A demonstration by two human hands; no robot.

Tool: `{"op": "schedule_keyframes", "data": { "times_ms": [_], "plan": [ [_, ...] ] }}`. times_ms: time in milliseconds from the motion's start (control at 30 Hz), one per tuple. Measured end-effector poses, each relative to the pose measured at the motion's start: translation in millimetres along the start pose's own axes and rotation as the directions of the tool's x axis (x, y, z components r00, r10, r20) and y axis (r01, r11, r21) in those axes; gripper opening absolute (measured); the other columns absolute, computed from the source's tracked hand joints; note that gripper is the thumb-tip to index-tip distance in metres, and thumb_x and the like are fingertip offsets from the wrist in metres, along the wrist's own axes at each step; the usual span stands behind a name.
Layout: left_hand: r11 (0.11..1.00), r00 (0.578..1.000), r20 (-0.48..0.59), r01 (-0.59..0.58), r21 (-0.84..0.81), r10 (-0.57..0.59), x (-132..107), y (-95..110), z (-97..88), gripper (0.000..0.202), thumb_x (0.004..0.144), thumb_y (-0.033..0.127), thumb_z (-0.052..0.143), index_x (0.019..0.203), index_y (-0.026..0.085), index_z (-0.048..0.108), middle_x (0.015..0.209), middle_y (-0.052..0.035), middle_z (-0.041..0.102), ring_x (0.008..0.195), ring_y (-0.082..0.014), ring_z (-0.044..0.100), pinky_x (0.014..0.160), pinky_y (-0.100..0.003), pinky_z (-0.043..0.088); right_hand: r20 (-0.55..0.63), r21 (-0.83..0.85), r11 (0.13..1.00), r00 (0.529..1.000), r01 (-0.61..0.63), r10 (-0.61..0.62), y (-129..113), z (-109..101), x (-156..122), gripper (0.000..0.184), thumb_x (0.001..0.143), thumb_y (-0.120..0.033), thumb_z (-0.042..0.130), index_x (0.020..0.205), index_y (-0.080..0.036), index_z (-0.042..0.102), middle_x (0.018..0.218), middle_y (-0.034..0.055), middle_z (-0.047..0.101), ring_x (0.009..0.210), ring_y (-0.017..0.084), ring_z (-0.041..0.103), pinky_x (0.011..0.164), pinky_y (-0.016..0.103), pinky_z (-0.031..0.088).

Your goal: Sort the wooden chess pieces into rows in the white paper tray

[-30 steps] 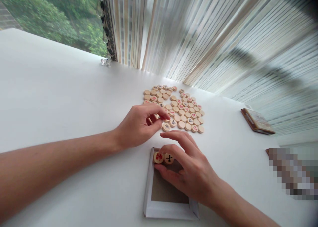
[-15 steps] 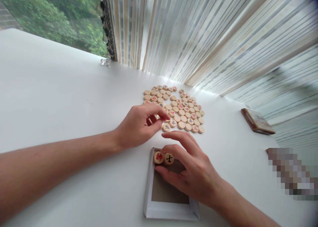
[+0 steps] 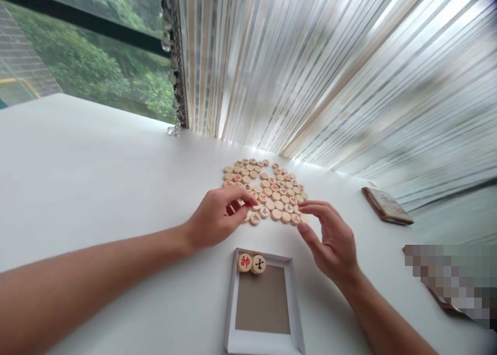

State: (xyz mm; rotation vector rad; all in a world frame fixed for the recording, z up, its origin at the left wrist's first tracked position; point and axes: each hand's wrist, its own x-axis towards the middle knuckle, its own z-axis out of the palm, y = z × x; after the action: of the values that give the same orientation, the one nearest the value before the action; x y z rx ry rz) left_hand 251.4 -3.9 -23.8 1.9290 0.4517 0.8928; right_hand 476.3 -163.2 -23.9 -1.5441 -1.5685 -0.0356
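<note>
While most wooden pieces [image 3: 276, 196] lie spread on the bench [image 3: 128, 179], two sit in the shallow tray [image 3: 267, 343]

Because my left hand [image 3: 215, 215] has thumb and forefinger nearly together over the near-left edge of the spread, it hides some pieces, and I cannot tell whether one is pinched there. My right hand [image 3: 336, 238] is at the near-right corner, thumb parted from the fingers and nothing clearly gripped. With the hands apart, the middle of the spread is in sight between them. The loose pieces lie flat in one layer, some plain, some showing red or black characters, so any upturned marking reads easily from above. The tray lies between the spread and me, probably so either hand can reach it. In its far-left corner, the red-marked piece [image 3: 244, 263] sits face up just beside the black-marked piece [image 3: 259, 264], the walls likely there to stop them sliding.
</note>
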Motion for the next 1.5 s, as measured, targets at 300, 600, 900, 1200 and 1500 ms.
{"op": "schedule_keyframes", "data": {
  "times_ms": [300, 600, 900, 1200, 1500],
  "plan": [
    [0.999, 0.998, -0.049, 0.027, 0.028, -0.026, 5, -3, -8.4, 0.017, 0.091, 0.023, 0.065, 0.099, 0.016, 0.077, 0.092, -0.007, 0.078, 0.068, -0.0143, 0.068, 0.061, -0.025, 0.057, -0.134, 0.068, 0.977, 0.969, -0.201, 0.209, 31, -1, 10, 0.024, 0.1, -0.045, 0.065, 0.105, -0.022, 0.071, 0.108, 0.0094, 0.074, 0.102, 0.027, 0.072, 0.093, 0.046, 0.061],
    [0.997, 0.987, -0.158, 0.044, 0.058, -0.035, 29, 12, -32.7, 0.021, 0.088, 0.032, 0.073, 0.098, 0.015, 0.078, 0.09, -0.0078, 0.078, 0.063, -0.0131, 0.064, 0.055, -0.023, 0.05, -0.154, 0.066, 0.962, 0.949, -0.266, 0.273, 39, -4, 15, 0.027, 0.099, -0.046, 0.064, 0.102, -0.02, 0.073, 0.104, 0.0106, 0.077, 0.096, 0.026, 0.075, 0.087, 0.043, 0.063],
    [0.961, 0.976, -0.216, 0.071, 0.266, -0.012, 73, -3, -55.8, 0.025, 0.084, 0.034, 0.07, 0.098, 0.015, 0.079, 0.088, -0.0075, 0.077, 0.057, -0.0124, 0.062, 0.054, -0.024, 0.049, 0.013, -0.095, 0.957, 0.961, -0.273, 0.276, 37, 0, 54, 0.029, 0.094, -0.04, 0.065, 0.101, -0.018, 0.082, 0.089, 0.0089, 0.081, 0.07, 0.021, 0.07, 0.068, 0.034, 0.056],
    [0.918, 0.956, -0.287, 0.055, 0.393, 0.066, 82, -37, -51.0, 0.021, 0.086, 0.029, 0.065, 0.096, 0.016, 0.079, 0.084, -0.0058, 0.078, 0.061, -0.0145, 0.064, 0.059, -0.025, 0.05, 0.239, -0.34, 0.931, 0.946, -0.13, 0.219, 46, 42, 117, 0.021, 0.091, -0.028, 0.072, 0.102, -0.017, 0.086, 0.101, 0.0122, 0.081, 0.086, 0.023, 0.072, 0.082, 0.032, 0.053],
    [0.888, 0.959, -0.244, -0.016, 0.459, 0.143, 68, -49, -48.6, 0.023, 0.089, 0.024, 0.062, 0.099, 0.015, 0.08, 0.089, -0.0058, 0.078, 0.064, -0.0137, 0.061, 0.07, -0.027, 0.051, 0.354, -0.419, 0.897, 0.884, -0.143, 0.306, 53, 48, 128, 0.021, 0.093, -0.029, 0.07, 0.085, -0.019, 0.086, 0.079, 0.0074, 0.08, 0.073, 0.022, 0.069, 0.07, 0.031, 0.048]
  ]
}}
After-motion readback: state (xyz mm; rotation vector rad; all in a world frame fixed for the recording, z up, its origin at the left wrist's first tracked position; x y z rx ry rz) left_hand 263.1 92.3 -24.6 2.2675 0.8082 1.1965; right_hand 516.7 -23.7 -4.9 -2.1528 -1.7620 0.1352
